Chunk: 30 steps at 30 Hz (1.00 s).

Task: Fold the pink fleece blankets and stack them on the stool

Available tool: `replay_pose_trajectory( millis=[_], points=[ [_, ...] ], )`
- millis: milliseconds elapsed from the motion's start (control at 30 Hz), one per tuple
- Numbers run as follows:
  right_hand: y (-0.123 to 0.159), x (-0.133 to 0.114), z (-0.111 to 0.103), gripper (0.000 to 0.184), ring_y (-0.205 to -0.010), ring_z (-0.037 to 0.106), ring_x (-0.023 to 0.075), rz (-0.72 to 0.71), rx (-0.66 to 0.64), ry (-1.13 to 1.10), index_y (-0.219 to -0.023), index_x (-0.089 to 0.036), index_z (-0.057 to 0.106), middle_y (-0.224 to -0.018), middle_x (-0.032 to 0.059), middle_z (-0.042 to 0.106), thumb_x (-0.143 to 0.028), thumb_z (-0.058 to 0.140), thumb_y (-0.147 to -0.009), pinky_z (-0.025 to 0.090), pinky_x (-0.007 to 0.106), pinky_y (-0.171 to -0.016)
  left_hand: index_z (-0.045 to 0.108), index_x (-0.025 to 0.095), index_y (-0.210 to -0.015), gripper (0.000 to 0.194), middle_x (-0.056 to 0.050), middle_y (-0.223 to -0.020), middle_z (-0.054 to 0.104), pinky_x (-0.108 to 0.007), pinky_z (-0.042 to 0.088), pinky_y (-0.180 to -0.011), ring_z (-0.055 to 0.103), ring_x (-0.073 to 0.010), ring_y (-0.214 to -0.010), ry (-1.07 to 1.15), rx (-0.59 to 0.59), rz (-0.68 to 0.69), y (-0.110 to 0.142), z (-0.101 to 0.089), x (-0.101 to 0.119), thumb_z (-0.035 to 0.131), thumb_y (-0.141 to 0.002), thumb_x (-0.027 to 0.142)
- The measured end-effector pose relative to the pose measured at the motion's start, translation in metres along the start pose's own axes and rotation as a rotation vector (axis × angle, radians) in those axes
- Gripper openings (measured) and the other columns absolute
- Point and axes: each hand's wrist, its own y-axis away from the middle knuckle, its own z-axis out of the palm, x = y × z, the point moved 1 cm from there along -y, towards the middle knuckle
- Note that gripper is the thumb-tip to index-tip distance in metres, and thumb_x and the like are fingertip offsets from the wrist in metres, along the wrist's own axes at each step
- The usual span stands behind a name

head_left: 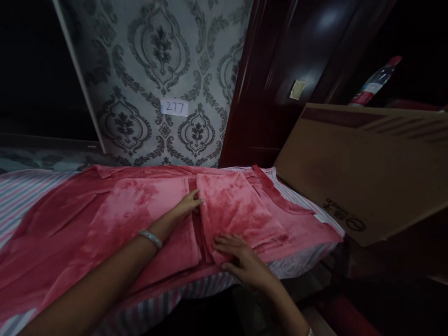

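Observation:
A pink-red plush garment (pixel 238 200) lies spread on a striped cloth, with two folded sections side by side. My left hand (pixel 188 205) reaches to the gap between them; its fingertips are apart and touch the left edge of the right-hand folded section. Some of its fingers are hidden beneath. My right hand (pixel 243 261) rests palm down on the front of that same section, fingers stretched out over the plush. The left-hand folded section (pixel 140 200) lies under my left forearm. More of the plush spreads out to both sides, with a curved edge at the right.
The striped cloth (pixel 21 191) covers the surface and hangs over its front edge. A big cardboard box (pixel 364 172) stands at the right, with a plastic bottle (pixel 373 86) behind it. Patterned wallpaper with a "277" label (pixel 174 107) and a dark red door (pixel 273 84) are behind.

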Motion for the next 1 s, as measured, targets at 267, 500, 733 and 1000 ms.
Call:
replay_pose_trajectory(
  millis=[267, 500, 733, 1000],
  points=[
    [-0.049, 0.061, -0.050, 0.061, -0.151, 0.026, 0.0302, 0.234, 0.309, 0.408, -0.157, -0.022, 0.035, -0.162, 0.0134, 0.033, -0.040, 0.048, -0.101, 0.029, 0.058, -0.119, 0.054, 0.022, -0.140, 0.075, -0.013, -0.164, 0.028, -0.051, 0.023, -0.122, 0.018, -0.0406, -0.152, -0.392, 0.117, 0.310, -0.001, 0.032, 0.010, 0.079, -0.069, 0.025],
    [-0.065, 0.077, -0.021, 0.058, -0.153, 0.021, 0.0295, 0.347, -0.024, 0.592, -0.158, -0.029, 0.032, -0.165, 0.0074, 0.025, -0.045, 0.043, -0.104, 0.022, 0.059, -0.120, 0.057, 0.027, -0.140, 0.059, -0.013, -0.160, 0.037, -0.059, 0.003, -0.123, 0.020, -0.0382, -0.153, -0.917, -0.172, 0.406, 0.010, 0.043, -0.009, 0.065, -0.085, 0.048],
    [-0.039, 0.118, -0.055, 0.062, -0.153, 0.021, 0.0297, 0.612, -0.010, 0.641, -0.158, -0.024, 0.032, -0.166, 0.0116, 0.022, -0.052, 0.036, -0.104, 0.022, 0.061, -0.118, 0.056, 0.028, -0.142, 0.063, -0.011, -0.162, 0.034, -0.057, 0.002, -0.124, 0.018, -0.0357, -0.154, -0.877, -0.175, 0.394, 0.006, 0.039, -0.012, 0.066, -0.084, 0.052],
    [-0.023, 0.130, -0.068, 0.062, -0.152, 0.022, 0.0300, 0.734, 0.001, 0.596, -0.159, -0.023, 0.031, -0.167, 0.0116, 0.019, -0.052, 0.035, -0.104, 0.030, 0.056, -0.116, 0.053, 0.026, -0.144, 0.063, -0.014, -0.164, 0.031, -0.060, 0.000, -0.123, 0.015, -0.0389, -0.154, -0.891, -0.194, 0.388, 0.008, 0.042, -0.009, 0.064, -0.086, 0.048]
  ],
)
